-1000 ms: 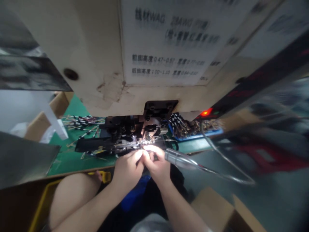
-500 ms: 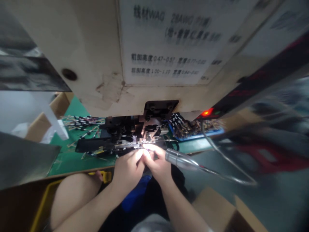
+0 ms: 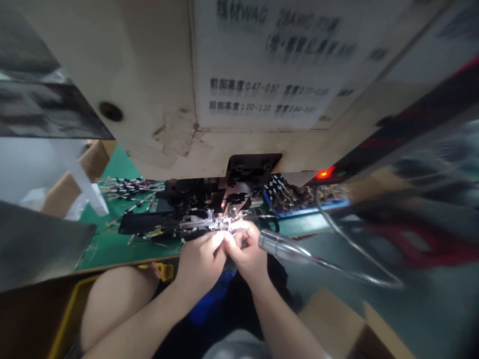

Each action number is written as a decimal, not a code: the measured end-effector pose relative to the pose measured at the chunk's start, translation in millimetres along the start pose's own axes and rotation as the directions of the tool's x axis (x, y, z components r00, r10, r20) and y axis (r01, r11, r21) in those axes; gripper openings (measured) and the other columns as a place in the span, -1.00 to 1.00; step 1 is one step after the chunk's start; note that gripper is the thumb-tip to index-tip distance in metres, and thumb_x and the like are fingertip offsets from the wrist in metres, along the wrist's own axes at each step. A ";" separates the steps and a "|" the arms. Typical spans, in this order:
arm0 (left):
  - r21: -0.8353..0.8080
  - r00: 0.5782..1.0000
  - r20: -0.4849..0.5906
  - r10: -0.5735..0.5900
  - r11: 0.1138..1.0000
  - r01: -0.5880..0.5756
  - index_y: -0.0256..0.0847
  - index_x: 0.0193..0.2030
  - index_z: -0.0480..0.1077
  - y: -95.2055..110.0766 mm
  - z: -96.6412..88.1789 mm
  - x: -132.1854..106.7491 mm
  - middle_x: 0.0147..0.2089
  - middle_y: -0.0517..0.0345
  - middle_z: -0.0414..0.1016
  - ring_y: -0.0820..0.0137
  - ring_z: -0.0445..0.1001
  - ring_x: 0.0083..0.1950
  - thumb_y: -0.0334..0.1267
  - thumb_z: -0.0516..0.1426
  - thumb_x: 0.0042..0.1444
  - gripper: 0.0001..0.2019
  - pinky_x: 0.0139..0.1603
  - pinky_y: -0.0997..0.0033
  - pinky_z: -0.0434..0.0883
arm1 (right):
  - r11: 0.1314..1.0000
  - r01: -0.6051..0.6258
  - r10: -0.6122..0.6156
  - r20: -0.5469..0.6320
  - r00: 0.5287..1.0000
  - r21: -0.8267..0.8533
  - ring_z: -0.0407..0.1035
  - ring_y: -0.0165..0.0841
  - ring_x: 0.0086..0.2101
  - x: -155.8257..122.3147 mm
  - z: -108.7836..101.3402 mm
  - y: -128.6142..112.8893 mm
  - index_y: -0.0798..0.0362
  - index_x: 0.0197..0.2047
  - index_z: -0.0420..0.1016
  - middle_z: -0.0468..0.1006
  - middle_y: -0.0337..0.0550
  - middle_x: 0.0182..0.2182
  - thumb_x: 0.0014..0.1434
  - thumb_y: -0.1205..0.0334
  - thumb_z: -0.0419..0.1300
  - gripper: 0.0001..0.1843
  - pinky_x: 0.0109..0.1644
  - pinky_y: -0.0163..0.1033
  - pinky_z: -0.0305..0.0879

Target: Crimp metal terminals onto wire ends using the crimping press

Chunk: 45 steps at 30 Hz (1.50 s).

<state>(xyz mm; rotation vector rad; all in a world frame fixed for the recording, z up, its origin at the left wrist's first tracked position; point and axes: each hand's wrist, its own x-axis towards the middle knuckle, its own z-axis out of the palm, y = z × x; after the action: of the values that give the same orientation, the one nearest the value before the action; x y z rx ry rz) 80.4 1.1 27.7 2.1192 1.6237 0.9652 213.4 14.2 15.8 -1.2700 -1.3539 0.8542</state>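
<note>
My left hand point(image 3: 202, 259) and my right hand point(image 3: 249, 257) meet fingertip to fingertip under a bright light at the front of a crimping machine point(image 3: 160, 144). Both are closed in a pinch on a thin wire point(image 3: 239, 231), most of it hidden by the fingers. Its tip lies close to the brightly lit crimping die point(image 3: 228, 220), and glare hides whether the two touch. A toothed metal terminal strip point(image 3: 194, 224) runs in from the left along a black feed track point(image 3: 145, 224).
A lamp with a clear tubular head point(image 3: 282, 246) on a bent cable points in from the right. Wire bundles point(image 3: 130, 187) lie on the green table point(image 3: 123, 255); more fill a blue tray point(image 3: 310, 209). An open cardboard box point(image 3: 333, 319) stands low right, with someone's bare knee point(image 3: 112, 299) at left.
The view has shifted slightly. My right fingers have curled back from the die, so a thin wire now shows between them. My left hand keeps nearly the same pinch.
</note>
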 end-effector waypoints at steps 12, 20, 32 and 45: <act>-0.003 1.000 0.013 0.019 1.000 -0.019 -0.14 -0.27 0.49 10.2 -0.2 5.5 -0.33 0.18 0.60 0.32 0.56 -0.31 -0.36 0.03 0.21 -0.80 -0.31 0.41 0.38 | 0.997 0.001 0.000 -0.019 1.000 0.083 0.56 -0.24 -0.21 2.6 -2.0 -1.8 0.02 -0.21 0.61 0.67 -0.16 -0.25 0.11 0.25 0.25 -0.84 -0.03 -0.12 0.52; 0.008 1.000 -0.019 0.016 1.000 -0.016 -0.12 -0.19 0.54 9.5 4.0 7.8 -0.21 0.12 0.64 0.29 0.59 -0.26 -0.38 0.05 0.17 -0.77 -0.24 0.39 0.46 | 0.990 -0.040 0.032 0.062 0.998 0.132 0.58 -0.20 -0.24 11.2 -5.9 -0.3 0.02 -0.23 0.64 0.68 -0.14 -0.28 0.10 0.23 0.27 -0.84 -0.09 -0.10 0.55; -0.002 0.999 -0.035 0.001 1.000 -0.002 -0.16 -0.17 0.55 5.5 6.4 7.2 -0.23 0.08 0.64 0.27 0.60 -0.25 -0.35 0.05 0.19 -0.77 -0.24 0.37 0.49 | 0.992 0.020 -0.022 0.015 1.000 0.125 0.56 -0.25 -0.26 8.6 -2.6 -1.6 0.00 -0.21 0.62 0.66 -0.15 -0.29 0.14 0.18 0.26 -0.83 -0.10 -0.16 0.52; -0.365 0.996 0.046 0.078 0.929 -0.056 -0.08 -0.11 0.55 2.6 19.8 -29.2 0.07 0.07 0.47 0.30 0.44 0.11 -0.29 0.10 0.24 -0.80 0.15 0.22 0.43 | 0.918 -0.079 0.089 -0.009 0.996 0.389 0.47 -0.31 -0.31 -66.7 12.9 39.4 0.02 -0.22 0.50 0.56 -0.11 -0.32 0.22 0.01 0.16 -0.74 -0.20 -0.24 0.42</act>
<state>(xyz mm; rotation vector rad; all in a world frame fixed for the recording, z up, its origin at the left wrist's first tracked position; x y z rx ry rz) 91.6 -23.9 5.3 1.9371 1.2356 1.1137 202.7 -41.4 -38.6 -1.0274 -1.0470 1.1011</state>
